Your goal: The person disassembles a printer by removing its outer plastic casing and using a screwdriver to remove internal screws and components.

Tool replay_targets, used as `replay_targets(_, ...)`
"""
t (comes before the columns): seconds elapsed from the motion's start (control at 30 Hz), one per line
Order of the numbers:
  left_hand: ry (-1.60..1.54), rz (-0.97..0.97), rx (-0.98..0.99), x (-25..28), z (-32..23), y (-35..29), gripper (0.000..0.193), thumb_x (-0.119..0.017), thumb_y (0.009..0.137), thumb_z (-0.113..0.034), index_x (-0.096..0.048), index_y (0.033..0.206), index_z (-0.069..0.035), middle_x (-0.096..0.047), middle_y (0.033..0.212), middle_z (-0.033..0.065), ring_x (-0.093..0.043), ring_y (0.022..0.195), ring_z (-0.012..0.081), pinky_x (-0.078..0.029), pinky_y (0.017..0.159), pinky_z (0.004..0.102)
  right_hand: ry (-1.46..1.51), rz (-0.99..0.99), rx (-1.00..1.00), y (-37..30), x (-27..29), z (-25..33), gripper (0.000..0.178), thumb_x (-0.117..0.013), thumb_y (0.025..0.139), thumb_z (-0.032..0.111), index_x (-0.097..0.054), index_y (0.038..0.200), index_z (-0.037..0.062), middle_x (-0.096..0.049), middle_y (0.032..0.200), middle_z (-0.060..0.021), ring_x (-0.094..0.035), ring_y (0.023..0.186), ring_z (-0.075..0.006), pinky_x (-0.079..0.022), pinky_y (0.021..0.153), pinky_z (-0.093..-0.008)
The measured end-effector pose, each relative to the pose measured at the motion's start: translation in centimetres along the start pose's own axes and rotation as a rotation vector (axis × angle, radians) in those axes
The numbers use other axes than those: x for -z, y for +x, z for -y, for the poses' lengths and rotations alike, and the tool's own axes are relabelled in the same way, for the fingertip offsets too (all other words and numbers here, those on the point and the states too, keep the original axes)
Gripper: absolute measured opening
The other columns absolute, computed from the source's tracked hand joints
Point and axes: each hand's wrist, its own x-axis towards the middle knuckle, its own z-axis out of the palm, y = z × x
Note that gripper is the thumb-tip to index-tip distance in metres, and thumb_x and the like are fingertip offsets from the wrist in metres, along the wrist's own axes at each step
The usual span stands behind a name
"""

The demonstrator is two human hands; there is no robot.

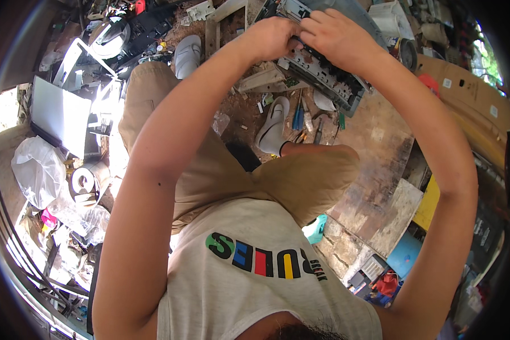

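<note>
At the top of the head view, a partly dismantled grey machine casing (323,75) with dark inner parts and a perforated metal plate lies tilted on the ground. My left hand (276,38) is at its upper side, the fingers curled in and pressed together. Close beside it, my right hand (335,38) bends over the same part of the machine, its fingers curled down. The fingertips of both hands nearly meet. Whatever they grip there is too small or hidden to make out.
Blue-handled tools (297,116) and a screwdriver-like tool (318,131) lie on the dirt near my foot. A wooden board (374,153) is to the right, with a cardboard box (464,90) beyond. Scrap parts and a clear plastic bag (37,170) crowd the left.
</note>
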Motion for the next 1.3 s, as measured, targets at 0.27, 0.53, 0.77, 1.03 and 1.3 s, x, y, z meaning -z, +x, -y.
replay_targets(0.27, -0.094, 0.117, 0.175, 0.5, -0.7, 0.6, 0.028, -0.075, 0.087, -0.03, -0.074, 0.108, -0.012, -0.075, 0.094, 0.0118, -0.072, 0.095, 0.0266, -0.056, 0.083, 0.042, 0.291, -0.112, -0.545, -2.1, 0.6, 2.1, 0.034, -0.063, 0.095, 0.039, -0.067, 0.112, 0.0096, -0.067, 0.097, -0.0111, -0.065, 0.088, -0.0334, -0.051, 0.073, -0.0434)
replay_targets(0.53, -0.108, 0.026, 0.086, 1.4, -1.7, 1.7, 0.022, -0.079, 0.077, -0.02, -0.074, 0.093, -0.006, -0.073, 0.082, 0.0162, -0.071, 0.076, 0.0315, -0.056, 0.072, 0.0408, 0.544, 0.065, -0.789, -1.8, -0.6, 1.7, 0.019, -0.064, 0.089, 0.019, -0.066, 0.1, 0.0036, -0.066, 0.095, -0.0174, -0.064, 0.088, -0.0378, -0.051, 0.076, -0.044)
replay_targets(0.77, -0.394, 0.219, 0.272, 3.6, -2.6, 2.2, 0.017, -0.076, 0.079, -0.008, -0.073, 0.095, -0.004, -0.073, 0.081, 0.0135, -0.071, 0.073, 0.0233, -0.056, 0.071, 0.0373, 0.441, -0.18, -0.311, -2.4, 0.0, 1.0, 0.016, -0.066, 0.087, 0.015, -0.06, 0.096, 0.004, -0.061, 0.103, -0.0168, -0.062, 0.099, -0.04, -0.051, 0.08, -0.0477)
replay_targets(1.03, -0.522, 0.124, 0.077, 2.5, -1.8, 2.5, 0.026, -0.081, 0.075, -0.01, -0.072, 0.099, -0.003, -0.073, 0.079, 0.0116, -0.07, 0.074, 0.0189, -0.056, 0.069, 0.0363, 0.508, -0.081, -0.641, -1.8, -0.5, 1.9, 0.024, -0.064, 0.088, 0.016, -0.059, 0.108, 0.0054, -0.063, 0.099, -0.018, -0.064, 0.093, -0.0398, -0.053, 0.079, -0.0475)
replay_targets(1.3, -0.268, 0.144, 0.11, 3.5, -3.5, 2.4, 0.029, -0.079, 0.075, -0.007, -0.073, 0.103, -0.004, -0.074, 0.094, 0.0145, -0.071, 0.081, 0.0241, -0.056, 0.077, 0.0367, 0.535, -0.146, -0.65, -2.1, 0.7, 3.1, 0.021, -0.061, 0.09, 0.014, -0.058, 0.11, 0.0066, -0.064, 0.099, -0.0196, -0.065, 0.09, -0.0398, -0.053, 0.078, -0.0483)
